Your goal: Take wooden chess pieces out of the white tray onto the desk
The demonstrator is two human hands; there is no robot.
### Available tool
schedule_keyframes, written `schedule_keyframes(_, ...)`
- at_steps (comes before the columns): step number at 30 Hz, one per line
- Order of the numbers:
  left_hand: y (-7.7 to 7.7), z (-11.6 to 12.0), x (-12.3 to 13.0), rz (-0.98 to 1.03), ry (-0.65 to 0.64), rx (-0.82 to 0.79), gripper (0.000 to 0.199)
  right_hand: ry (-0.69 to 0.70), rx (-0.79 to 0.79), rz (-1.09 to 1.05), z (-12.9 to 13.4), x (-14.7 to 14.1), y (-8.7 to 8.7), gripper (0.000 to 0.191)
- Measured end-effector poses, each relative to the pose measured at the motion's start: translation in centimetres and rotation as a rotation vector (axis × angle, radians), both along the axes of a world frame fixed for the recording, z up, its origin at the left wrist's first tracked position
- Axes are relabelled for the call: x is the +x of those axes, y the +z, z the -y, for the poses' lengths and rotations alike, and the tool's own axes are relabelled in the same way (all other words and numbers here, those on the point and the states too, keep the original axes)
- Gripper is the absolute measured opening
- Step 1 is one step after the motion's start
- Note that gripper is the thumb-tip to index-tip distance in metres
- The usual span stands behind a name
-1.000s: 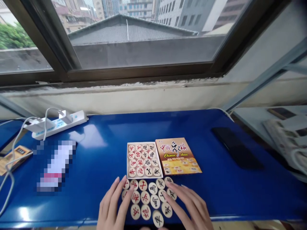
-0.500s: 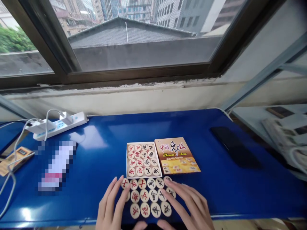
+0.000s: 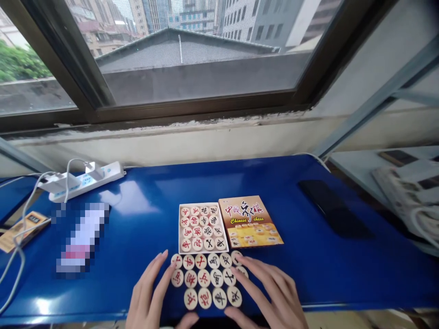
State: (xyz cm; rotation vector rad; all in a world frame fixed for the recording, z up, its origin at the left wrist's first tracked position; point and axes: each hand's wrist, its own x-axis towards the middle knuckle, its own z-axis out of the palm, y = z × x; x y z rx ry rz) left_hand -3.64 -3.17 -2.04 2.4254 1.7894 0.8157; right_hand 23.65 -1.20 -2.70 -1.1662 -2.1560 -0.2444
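Several round wooden Chinese chess pieces (image 3: 206, 278) lie in a tight block near the front edge of the blue table (image 3: 144, 237). My left hand (image 3: 147, 297) rests flat against the block's left side, fingers apart. My right hand (image 3: 270, 294) presses flat against its right side, fingertips touching the right-hand pieces. Both thumbs sit under the bottom row. Just behind the block stands a white tray (image 3: 200, 227) packed with more pieces, and beside it on the right lies the orange box lid (image 3: 250, 220) marked "Chinese chess".
A white power strip (image 3: 85, 179) with plugs and cables lies at the back left. A blurred object (image 3: 80, 237) and a small card (image 3: 20, 225) sit left. A black phone (image 3: 331, 208) rests at the right. Newspapers (image 3: 408, 192) lie on a side shelf.
Both hands have drawn slightly apart and back while squeezing the loose pieces; the scattered pieces now form neater rows. The stray bottom piece has joined the block.
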Motion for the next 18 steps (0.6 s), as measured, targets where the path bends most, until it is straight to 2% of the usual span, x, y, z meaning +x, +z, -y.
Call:
schedule_keyframes(4,-0.2,-0.3,0.1,-0.051,-0.06,0.044,0.073,0.027,-0.011,0.015,0.0,0.1,0.2,0.038)
schedule_keyframes(18,-1.0,-0.7,0.9,-0.05,-0.049,0.105,0.071,0.028,-0.01,-0.009,-0.1,0.1,0.0,0.037)
